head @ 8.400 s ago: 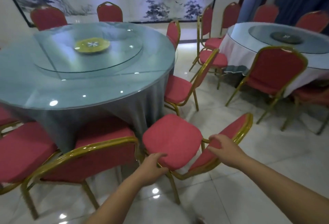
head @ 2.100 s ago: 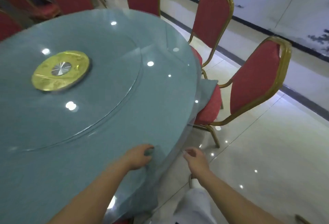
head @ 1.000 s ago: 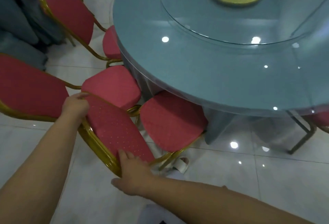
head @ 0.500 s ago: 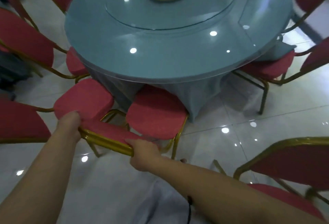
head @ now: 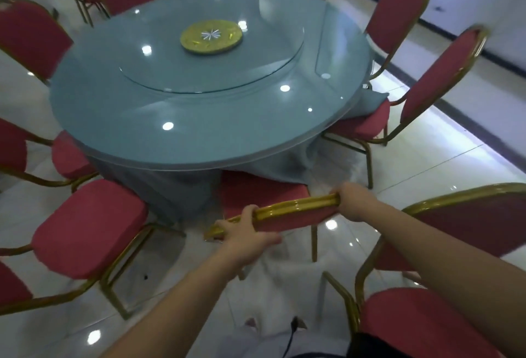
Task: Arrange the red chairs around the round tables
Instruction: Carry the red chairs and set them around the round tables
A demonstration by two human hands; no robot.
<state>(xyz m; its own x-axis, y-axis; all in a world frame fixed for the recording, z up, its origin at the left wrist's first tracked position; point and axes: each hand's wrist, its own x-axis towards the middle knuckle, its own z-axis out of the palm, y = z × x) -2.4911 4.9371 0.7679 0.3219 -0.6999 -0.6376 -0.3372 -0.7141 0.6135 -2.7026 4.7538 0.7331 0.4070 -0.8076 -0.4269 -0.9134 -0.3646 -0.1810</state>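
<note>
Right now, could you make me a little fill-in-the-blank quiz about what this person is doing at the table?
1. The left hand and right hand both grip the back of one ____.
2. Its seat is tucked partly under the round ____.
3. The cushions are coloured ____.
Missing words: chair; table; red.

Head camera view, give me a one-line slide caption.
Left hand and right hand grip the gold-framed backrest of a red chair at the round table.
</note>
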